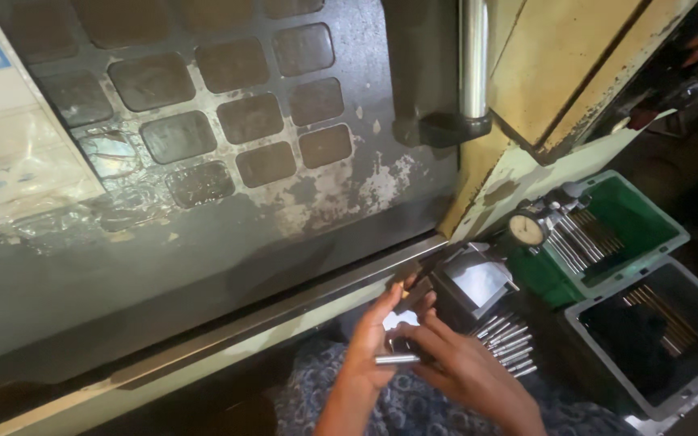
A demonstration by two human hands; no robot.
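Observation:
My left hand [369,343] and my right hand [466,375] meet low in the view, over my patterned lap. Between them lies a short shiny metal pin [397,358], held crosswise by the fingers of both hands. My left fingertips reach up to a dark block-shaped fixture [466,287] with a pale face. Right of my right hand, several similar metal pins [510,343] lie in a row.
A big worn grey machine door [203,202] with square recesses and a chrome handle [473,56] fills the upper left. A dial gauge [527,230] stands by a green bin [632,214] of rods. A grey bin [656,335] of rods sits at lower right.

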